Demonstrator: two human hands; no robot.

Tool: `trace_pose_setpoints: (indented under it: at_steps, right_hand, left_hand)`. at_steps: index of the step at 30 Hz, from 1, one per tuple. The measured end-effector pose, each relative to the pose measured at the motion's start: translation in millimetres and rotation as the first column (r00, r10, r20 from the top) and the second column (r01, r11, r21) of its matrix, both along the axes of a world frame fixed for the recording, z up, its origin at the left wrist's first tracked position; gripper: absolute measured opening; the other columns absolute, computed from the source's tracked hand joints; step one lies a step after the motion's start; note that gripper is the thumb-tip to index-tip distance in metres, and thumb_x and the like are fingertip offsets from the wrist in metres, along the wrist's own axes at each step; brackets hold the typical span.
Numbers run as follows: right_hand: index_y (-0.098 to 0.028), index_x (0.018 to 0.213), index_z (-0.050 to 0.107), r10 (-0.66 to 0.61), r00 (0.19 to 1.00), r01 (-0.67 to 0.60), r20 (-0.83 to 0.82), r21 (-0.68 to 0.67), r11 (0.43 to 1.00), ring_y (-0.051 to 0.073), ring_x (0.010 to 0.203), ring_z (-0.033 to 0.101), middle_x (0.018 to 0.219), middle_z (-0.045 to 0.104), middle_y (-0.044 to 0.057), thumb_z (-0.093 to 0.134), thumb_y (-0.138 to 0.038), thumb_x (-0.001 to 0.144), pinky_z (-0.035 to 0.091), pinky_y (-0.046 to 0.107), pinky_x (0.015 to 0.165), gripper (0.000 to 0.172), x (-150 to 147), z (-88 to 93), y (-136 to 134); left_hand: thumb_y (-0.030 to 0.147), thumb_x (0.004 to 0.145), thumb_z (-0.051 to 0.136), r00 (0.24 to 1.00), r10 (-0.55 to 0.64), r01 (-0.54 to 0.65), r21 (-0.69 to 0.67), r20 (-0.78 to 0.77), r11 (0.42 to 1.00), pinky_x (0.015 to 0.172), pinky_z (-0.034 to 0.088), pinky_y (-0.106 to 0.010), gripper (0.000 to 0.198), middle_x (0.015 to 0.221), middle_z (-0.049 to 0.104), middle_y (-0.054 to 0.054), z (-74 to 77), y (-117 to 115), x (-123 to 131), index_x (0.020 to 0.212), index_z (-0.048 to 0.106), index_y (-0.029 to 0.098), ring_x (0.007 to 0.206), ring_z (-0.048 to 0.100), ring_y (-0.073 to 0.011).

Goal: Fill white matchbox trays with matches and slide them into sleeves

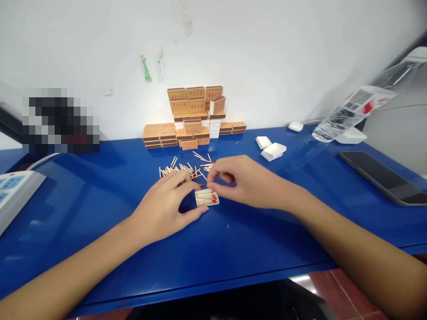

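Note:
A small white matchbox tray (207, 203) holding several red-tipped matches lies on the blue table. My left hand (170, 200) grips it at its left end, thumb at the near side and fingers at the far side. Over the tray's far right corner is my right hand (242, 181), its thumb and index finger curled together; whatever is between the fingertips is too small to make out. Just behind both hands lies a loose pile of matches (190, 170), partly hidden by my left hand.
Stacked matchboxes (196, 106) stand against the wall. Empty white trays (273, 151) lie right of them. Farther right are a white earphone case (295, 126), a water bottle (347, 113) and a phone (383, 175). A white device (20, 191) sits at the left.

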State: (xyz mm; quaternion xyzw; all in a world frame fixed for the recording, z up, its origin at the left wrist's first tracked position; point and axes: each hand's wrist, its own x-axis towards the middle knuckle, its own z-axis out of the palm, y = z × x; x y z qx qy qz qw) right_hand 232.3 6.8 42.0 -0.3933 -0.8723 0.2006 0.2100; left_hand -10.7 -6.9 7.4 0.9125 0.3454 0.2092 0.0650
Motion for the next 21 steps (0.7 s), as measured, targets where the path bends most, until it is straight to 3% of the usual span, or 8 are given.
trace_pose_setpoints:
  at_steps: [6,11,13,16,18,21]
  right_hand:
    - [-0.018,0.082,0.067,0.100,0.994,-0.095,0.036,-0.122,0.988,0.012,0.069,0.052,0.078,0.064,-0.002,0.071,-0.016,0.088,0.036,0.027,0.068,0.007,-20,-12.1,-10]
    - [-0.018,0.088,0.072,0.102,0.993,-0.094,0.061,-0.118,0.989,0.012,0.069,0.052,0.080,0.065,-0.001,0.069,-0.027,0.095,0.035,0.028,0.066,0.012,-10,0.6,-8]
    - [-0.018,0.089,0.073,0.045,0.997,-0.043,0.060,-0.030,0.999,0.012,0.067,0.050,0.077,0.064,-0.001,0.065,-0.030,0.098,0.033,0.029,0.065,0.017,0,8.1,-3]
    - [-0.018,0.087,0.073,-0.137,0.986,0.126,0.095,0.118,0.985,0.012,0.063,0.048,0.073,0.062,0.000,0.062,-0.031,0.098,0.032,0.031,0.064,0.020,23,14.5,9]
    - [-0.019,0.086,0.073,-0.202,0.952,0.178,0.231,0.118,0.977,0.014,0.063,0.049,0.072,0.062,0.001,0.065,-0.037,0.094,0.032,0.031,0.063,0.022,40,13.9,18]
    - [-0.020,0.094,0.074,-0.190,0.901,0.197,0.389,0.023,0.980,0.017,0.068,0.054,0.080,0.066,0.003,0.070,-0.052,0.089,0.035,0.032,0.063,0.032,58,8.4,26]
  left_hand:
    - [0.041,0.098,0.067,0.999,-0.026,0.026,-0.016,-0.028,1.000,0.082,0.052,-0.042,0.025,0.100,0.061,-0.008,3.3,-2,-1,0.103,0.069,0.016,0.093,0.060,-0.0253]
    - [0.043,0.096,0.070,0.999,-0.031,0.030,-0.019,-0.015,0.999,0.085,0.054,-0.042,0.028,0.105,0.063,-0.008,2.3,-1,-1,0.109,0.070,0.017,0.096,0.062,-0.0249]
    - [0.043,0.096,0.071,0.999,-0.031,0.031,-0.009,-0.007,0.999,0.087,0.054,-0.043,0.031,0.107,0.064,-0.009,1.5,-1,-2,0.112,0.070,0.017,0.098,0.063,-0.0253]
    - [0.044,0.095,0.072,1.000,-0.030,0.030,0.002,-0.008,1.000,0.090,0.055,-0.044,0.035,0.113,0.065,-0.010,1.6,-1,-2,0.117,0.070,0.017,0.103,0.064,-0.0266]
    - [0.045,0.094,0.073,1.000,-0.022,0.022,0.002,-0.012,1.000,0.092,0.055,-0.044,0.038,0.116,0.065,-0.011,2.7,-1,-2,0.119,0.070,0.017,0.105,0.065,-0.0272]
    - [0.047,0.091,0.075,1.000,-0.005,0.004,-0.004,-0.028,1.000,0.094,0.055,-0.045,0.041,0.117,0.066,-0.010,4.7,-2,-2,0.119,0.069,0.018,0.106,0.066,-0.0277]
